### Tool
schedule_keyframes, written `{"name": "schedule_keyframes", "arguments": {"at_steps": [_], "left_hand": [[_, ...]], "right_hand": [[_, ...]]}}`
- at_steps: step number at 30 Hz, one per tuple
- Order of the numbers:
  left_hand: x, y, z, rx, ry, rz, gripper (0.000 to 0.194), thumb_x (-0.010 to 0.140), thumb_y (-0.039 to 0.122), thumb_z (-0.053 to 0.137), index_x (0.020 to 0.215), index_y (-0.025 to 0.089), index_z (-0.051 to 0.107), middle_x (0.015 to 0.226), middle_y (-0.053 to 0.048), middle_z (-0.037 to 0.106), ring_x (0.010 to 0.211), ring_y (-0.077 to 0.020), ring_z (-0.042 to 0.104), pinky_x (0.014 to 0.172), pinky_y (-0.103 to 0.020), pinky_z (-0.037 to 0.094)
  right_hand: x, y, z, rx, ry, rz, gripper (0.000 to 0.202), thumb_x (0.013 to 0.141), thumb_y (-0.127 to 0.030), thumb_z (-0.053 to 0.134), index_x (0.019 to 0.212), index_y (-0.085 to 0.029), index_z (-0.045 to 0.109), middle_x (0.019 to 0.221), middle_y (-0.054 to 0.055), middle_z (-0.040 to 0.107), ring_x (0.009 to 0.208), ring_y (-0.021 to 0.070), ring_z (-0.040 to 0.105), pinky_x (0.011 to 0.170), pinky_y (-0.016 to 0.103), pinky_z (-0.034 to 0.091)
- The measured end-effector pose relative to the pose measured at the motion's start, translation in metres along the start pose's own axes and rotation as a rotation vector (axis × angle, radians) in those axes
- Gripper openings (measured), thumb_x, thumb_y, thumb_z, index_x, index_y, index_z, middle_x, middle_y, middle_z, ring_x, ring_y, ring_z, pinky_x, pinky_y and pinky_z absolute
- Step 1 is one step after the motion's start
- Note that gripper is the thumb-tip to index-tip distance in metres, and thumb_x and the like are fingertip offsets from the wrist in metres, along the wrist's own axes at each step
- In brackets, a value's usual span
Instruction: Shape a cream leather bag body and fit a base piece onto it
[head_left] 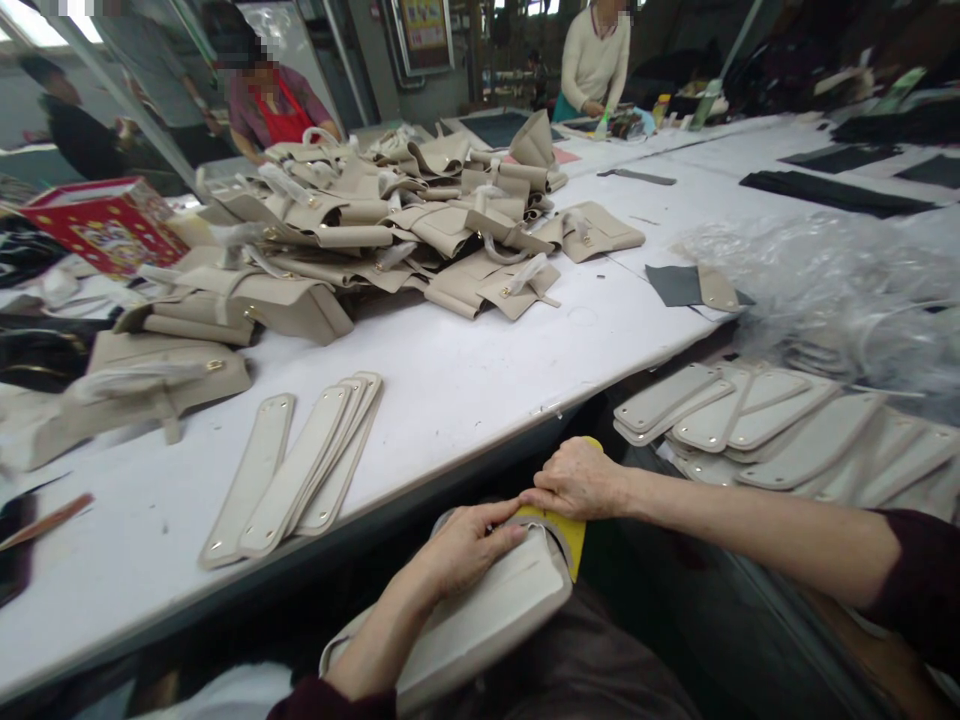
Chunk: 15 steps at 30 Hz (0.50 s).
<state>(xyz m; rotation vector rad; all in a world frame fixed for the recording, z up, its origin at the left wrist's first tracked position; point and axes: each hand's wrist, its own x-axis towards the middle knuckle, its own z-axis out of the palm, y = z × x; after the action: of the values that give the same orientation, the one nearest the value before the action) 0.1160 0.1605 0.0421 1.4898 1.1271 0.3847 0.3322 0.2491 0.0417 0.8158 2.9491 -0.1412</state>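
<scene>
A beige leather bag body (487, 620) lies across my lap, pale side up, below the table edge. My left hand (472, 545) is over its far side, thumb on top and index finger stretched toward my right hand. My right hand (577, 480) is closed in a fist around a flat yellow piece (574, 545), which sits against the bag body's curved end. The fingertips of both hands nearly meet there. What lies under my right fingers is hidden.
On the white table (480, 400) are several beige strips with rivets (300, 470) and a heap of beige bags (390, 220). More strips (787, 420) are stacked at right, beside clear plastic wrap (840, 280). A person in a red apron (281, 105) and another in a cream sweater (596, 60) stand beyond.
</scene>
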Motion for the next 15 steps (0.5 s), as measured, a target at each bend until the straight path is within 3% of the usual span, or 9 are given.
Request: {"name": "schedule_keyframes", "arguments": {"at_steps": [8, 15], "left_hand": [[-0.001, 0.004, 0.001, 0.079, 0.014, 0.021, 0.041, 0.095, 0.044, 0.050, 0.135, 0.038, 0.055, 0.117, 0.005, 0.071, 0.106, -0.0209, 0.063, 0.093, -0.028, 0.045], [-0.001, 0.003, 0.003, 0.112, 0.024, 0.043, 0.043, 0.095, 0.044, 0.049, 0.136, 0.034, 0.056, 0.123, 0.001, 0.069, 0.110, -0.0241, 0.062, 0.098, -0.031, 0.043]], "right_hand": [[-0.002, -0.010, -0.004, -0.012, -0.082, 0.033, 0.065, 0.103, -0.052, 0.023, 0.073, -0.022, 0.073, 0.071, 0.007, 0.074, 0.067, 0.0245, 0.071, 0.052, 0.029, 0.027], [-0.008, -0.018, -0.002, 0.010, -0.097, 0.074, 0.064, 0.104, -0.046, 0.023, 0.076, -0.018, 0.073, 0.072, 0.010, 0.074, 0.067, 0.0249, 0.071, 0.053, 0.029, 0.031]]}}
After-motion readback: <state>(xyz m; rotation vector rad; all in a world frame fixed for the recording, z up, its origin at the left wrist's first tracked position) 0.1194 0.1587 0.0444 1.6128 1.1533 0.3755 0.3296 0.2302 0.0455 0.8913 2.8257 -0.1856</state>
